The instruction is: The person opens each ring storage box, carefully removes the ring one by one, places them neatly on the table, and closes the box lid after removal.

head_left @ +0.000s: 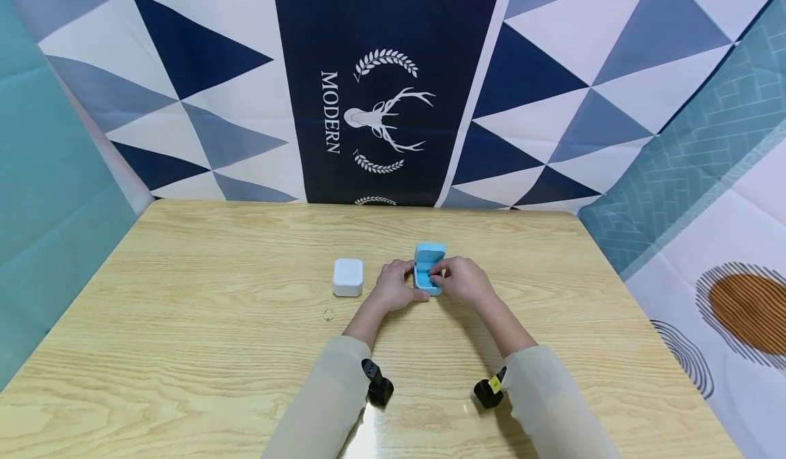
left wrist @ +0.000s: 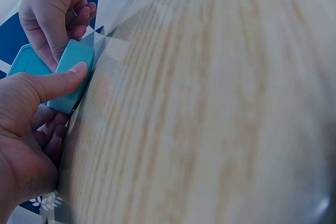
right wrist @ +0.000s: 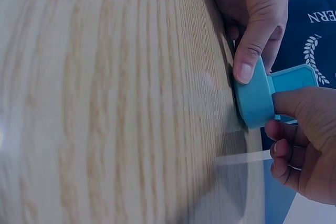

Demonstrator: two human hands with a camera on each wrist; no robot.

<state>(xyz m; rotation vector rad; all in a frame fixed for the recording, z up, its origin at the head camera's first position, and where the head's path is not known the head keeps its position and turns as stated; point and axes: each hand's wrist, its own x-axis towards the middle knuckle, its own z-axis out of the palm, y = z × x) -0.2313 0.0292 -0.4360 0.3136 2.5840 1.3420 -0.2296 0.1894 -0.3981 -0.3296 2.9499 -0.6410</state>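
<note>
A small blue ring box (head_left: 428, 279) stands on the table with its lid raised. My left hand (head_left: 394, 286) grips it from the left, and in the left wrist view the thumb (left wrist: 78, 71) presses on its front wall. From the right, my right hand (head_left: 464, 281) reaches in, its thumb and index fingertips down inside the box. The right wrist view shows the index finger (right wrist: 287, 101) going behind the front wall, while the other fingers curl outside. Whether those hidden fingertips pinch anything I cannot tell.
A white box (head_left: 348, 277) with rounded corners, its lid down, stands to the left of my left hand. Just in front of it a thin ring (head_left: 329, 314) lies on the wooden table (head_left: 184, 322). A patterned cloth (head_left: 393, 91) hangs behind the far edge.
</note>
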